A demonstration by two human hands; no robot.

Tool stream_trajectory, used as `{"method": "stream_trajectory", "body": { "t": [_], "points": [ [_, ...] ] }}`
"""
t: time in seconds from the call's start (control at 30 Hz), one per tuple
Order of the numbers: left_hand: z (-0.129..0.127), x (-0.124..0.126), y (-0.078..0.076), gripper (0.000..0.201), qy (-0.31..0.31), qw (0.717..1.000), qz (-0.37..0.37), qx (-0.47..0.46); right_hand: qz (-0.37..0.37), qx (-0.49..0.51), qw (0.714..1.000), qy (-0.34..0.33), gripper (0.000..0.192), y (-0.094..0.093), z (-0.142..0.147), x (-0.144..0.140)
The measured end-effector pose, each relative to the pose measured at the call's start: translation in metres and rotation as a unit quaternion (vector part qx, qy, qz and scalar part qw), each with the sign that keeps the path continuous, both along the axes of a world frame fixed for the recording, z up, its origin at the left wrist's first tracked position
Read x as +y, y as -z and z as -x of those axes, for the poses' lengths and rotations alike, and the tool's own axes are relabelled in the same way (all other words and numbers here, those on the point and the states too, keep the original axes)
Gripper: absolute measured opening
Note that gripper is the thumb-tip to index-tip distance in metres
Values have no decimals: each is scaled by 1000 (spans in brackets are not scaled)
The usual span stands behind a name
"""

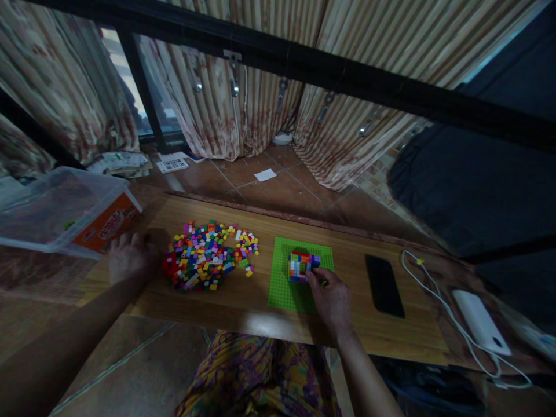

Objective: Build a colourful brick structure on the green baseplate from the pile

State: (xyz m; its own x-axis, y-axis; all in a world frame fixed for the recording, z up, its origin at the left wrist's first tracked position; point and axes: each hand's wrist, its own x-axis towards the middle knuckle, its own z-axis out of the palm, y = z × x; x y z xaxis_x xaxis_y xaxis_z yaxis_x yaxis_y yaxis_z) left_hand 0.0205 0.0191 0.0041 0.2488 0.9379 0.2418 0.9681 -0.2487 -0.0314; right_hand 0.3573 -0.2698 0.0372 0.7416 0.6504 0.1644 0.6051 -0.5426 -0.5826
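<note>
On the green studded baseplate (282,295) stands a small block structure (299,267) of white, red, blue and orange toy bricks, with an opening in its front. My right hand (332,298) is at its right side, thumb and fingers closed on that edge. A small yellowish spot shows by the fingers, too small to name. To the left lies a heap of loose, many-coloured toy bricks (204,258). Just left of this heap, my left hand (130,258) rests palm down on the wooden table, its fingers slightly apart and holding nothing visible.
A clear plastic bin (65,191) with an orange label stands at the far left. A black phone (385,285) lies right of the baseplate, beyond it a white power bank (480,321) and a white cable (434,295). A dark metal rail (278,52) and curtains are behind the table.
</note>
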Motion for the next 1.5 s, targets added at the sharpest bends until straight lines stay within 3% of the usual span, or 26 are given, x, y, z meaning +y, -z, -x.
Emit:
{"method": "stream_trajectory", "body": {
  "t": [0.43, 0.73, 1.0, 1.5],
  "points": [
    [0, 0, 0, 42, 0, 1000, 1, 7, 44, -13, 999, 24, 34, -4, -1, 7],
    [1, 1, 2, 44, -6, 999, 17, -45, 83, -25, 996, 23, 30, -8, -1, 13],
    [1, 3, 4, 45, -4, 999, 6, -42, 129, -30, 991, 12, 30, -10, -4, 16],
    [3, 6, 7, 47, 5, 1000, -8, -5, 147, -31, 988, 21, 26, -11, -4, 21]
  ]
}}
